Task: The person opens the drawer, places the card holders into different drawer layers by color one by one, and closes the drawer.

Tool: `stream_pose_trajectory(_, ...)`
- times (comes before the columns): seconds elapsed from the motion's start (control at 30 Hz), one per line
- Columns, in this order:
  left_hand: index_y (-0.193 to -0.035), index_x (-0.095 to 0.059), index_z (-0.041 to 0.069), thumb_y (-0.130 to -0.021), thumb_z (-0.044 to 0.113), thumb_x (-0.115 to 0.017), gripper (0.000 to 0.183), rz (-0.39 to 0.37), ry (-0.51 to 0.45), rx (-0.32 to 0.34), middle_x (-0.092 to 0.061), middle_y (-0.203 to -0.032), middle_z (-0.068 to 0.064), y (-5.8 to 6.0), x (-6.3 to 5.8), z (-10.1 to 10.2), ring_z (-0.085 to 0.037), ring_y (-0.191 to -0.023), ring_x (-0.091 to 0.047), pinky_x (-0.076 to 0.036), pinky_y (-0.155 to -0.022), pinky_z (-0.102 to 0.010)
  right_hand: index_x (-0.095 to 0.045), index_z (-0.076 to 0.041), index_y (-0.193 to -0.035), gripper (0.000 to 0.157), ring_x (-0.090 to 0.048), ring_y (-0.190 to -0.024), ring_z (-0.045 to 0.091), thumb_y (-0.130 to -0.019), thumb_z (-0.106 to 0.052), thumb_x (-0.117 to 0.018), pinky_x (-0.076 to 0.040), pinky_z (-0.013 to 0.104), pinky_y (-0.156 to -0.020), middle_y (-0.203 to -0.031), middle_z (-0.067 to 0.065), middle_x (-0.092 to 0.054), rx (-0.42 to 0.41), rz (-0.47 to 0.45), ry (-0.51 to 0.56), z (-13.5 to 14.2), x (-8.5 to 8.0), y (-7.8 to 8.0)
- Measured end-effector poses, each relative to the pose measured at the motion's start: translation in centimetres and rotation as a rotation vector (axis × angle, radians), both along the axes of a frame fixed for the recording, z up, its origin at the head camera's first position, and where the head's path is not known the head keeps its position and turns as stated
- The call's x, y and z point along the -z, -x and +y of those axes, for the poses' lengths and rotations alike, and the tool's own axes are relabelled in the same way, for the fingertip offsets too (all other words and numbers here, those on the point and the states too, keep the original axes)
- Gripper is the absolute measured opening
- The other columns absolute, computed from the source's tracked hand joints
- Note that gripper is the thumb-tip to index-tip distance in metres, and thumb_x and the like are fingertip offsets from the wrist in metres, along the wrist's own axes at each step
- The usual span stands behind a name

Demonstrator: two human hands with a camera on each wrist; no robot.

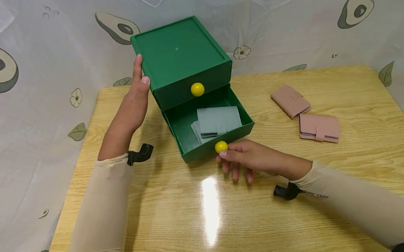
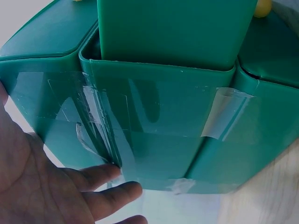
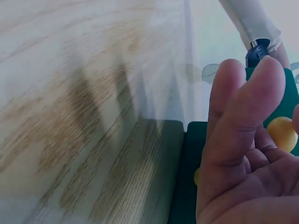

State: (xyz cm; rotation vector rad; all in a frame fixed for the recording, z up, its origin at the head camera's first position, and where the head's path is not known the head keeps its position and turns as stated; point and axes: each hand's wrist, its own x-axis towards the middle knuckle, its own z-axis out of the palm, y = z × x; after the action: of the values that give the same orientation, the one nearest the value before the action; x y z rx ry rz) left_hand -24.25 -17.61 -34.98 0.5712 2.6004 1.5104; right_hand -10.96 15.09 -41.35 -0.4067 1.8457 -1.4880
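The green plastic two-drawer box (image 1: 181,56) stands at the back middle of the wooden table (image 1: 311,196), its lower drawer (image 1: 211,135) pulled open with grey-green wallets (image 1: 218,120) inside. The left hand (image 1: 137,96) rests flat, fingers straight, against the box's left wall. The right hand (image 1: 252,159) pinches the lower yellow ball knob (image 1: 221,146) — the natural hold. The box looks light, stiff and smooth, so it probably slides easily unless braced.
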Motion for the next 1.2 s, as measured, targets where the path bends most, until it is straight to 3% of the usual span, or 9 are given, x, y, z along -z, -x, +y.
stream_pose_trajectory(0.13,-0.171,0.014,0.046,-0.115,0.056,-0.021,0.067,-0.001,0.007,-0.004,0.013,-0.179,0.015,0.0,-0.1,0.0,-0.02,-0.166,0.01,0.001,-0.13,-0.065,-0.065,0.006,-0.133,0.05,-0.072,-0.083,0.025,-0.118,-0.037,-0.045,-0.054,0.029,-0.05,-0.111,0.022,-0.069,0.006,-0.009,0.02,-0.1,-0.2,0.1)
stream_pose_trajectory(0.37,-0.171,0.014,0.044,-0.114,0.056,-0.021,0.068,0.012,-0.003,0.007,0.013,-0.179,0.015,0.1,0.1,0.0,-0.017,-0.166,0.01,0.002,-0.131,-0.062,-0.066,0.006,-0.133,0.049,-0.071,-0.084,0.032,-0.118,-0.036,-0.044,-0.053,0.029,-0.05,-0.107,0.016,-0.07,0.01,-0.007,0.016,-0.6,-0.5,0.4)
stream_pose_trajectory(0.5,-0.171,0.014,0.044,-0.114,0.057,-0.021,0.068,0.014,-0.006,0.011,0.013,-0.179,0.015,0.2,0.2,0.0,-0.017,-0.166,0.009,0.002,-0.131,-0.061,-0.066,0.005,-0.132,0.048,-0.07,-0.081,0.028,-0.118,-0.035,-0.045,-0.053,0.03,-0.051,-0.105,0.014,-0.071,0.025,0.0,0.011,-0.8,-0.4,0.7)
stream_pose_trajectory(1.2,-0.17,0.013,0.048,-0.114,0.059,-0.022,0.067,-0.003,-0.002,0.002,0.013,-0.179,0.017,0.0,0.1,-0.1,-0.019,-0.166,0.009,0.003,-0.13,-0.064,-0.062,0.006,-0.137,0.055,-0.067,-0.075,0.022,-0.118,-0.042,-0.044,-0.051,0.03,-0.051,-0.103,0.01,-0.068,0.137,-0.008,0.059,-2.3,0.1,4.4)
